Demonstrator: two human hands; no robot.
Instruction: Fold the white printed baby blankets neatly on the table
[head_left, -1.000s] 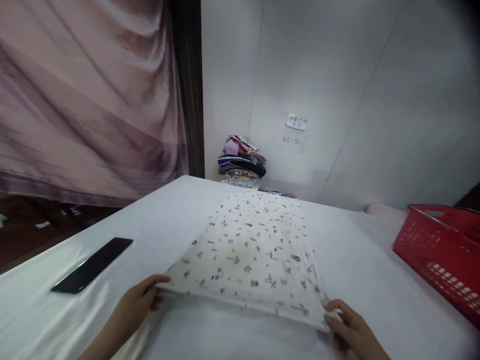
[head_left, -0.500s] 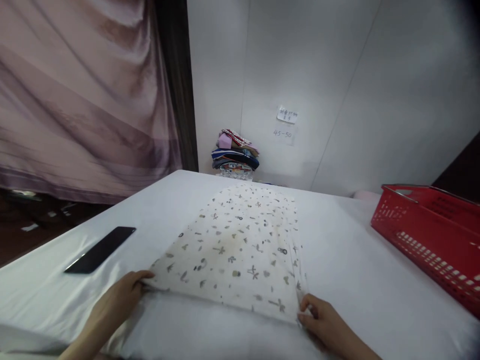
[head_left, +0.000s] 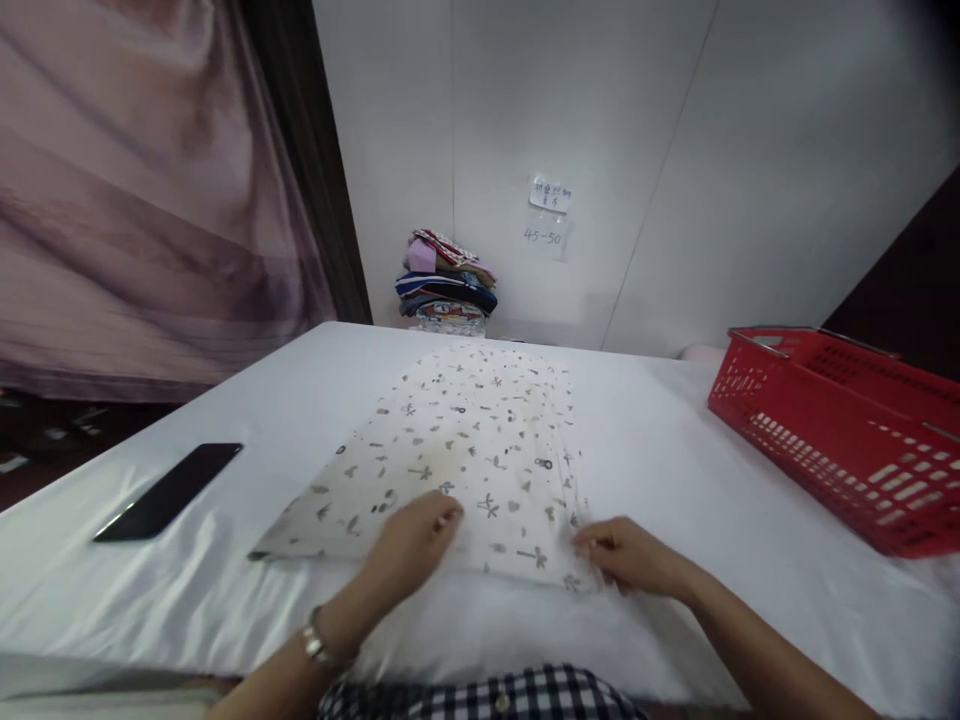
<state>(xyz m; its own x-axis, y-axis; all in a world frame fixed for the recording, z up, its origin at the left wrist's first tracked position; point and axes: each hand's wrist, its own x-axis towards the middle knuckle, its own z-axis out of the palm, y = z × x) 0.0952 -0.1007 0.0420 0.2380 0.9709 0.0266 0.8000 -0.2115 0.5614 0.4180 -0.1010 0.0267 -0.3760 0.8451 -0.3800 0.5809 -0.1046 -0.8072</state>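
A white cloth [head_left: 457,450] with small grey and olive prints lies flat on the white-covered table, its near hem running towards me. My left hand [head_left: 420,540] is over the lower middle of this cloth, fingers curled in, with nothing seen in them. Whether it touches the fabric is hard to tell. At the cloth's right edge, near the lower corner, my right hand [head_left: 626,555] has its fingers pinched on the fabric. The lower left corner lies loose on the table.
A black flat phone-like slab [head_left: 169,492] lies to the left on the table [head_left: 300,390]. On the right stands a red perforated basket [head_left: 832,430]. Folded clothes [head_left: 446,280] are stacked at the far edge by the wall, under paper notes [head_left: 550,193]. A pink curtain [head_left: 150,200] hangs at left.
My left hand has let go of the lower left corner and moved right, over the cloth. My right hand stays at the right edge, slightly further up it. The view has shifted.
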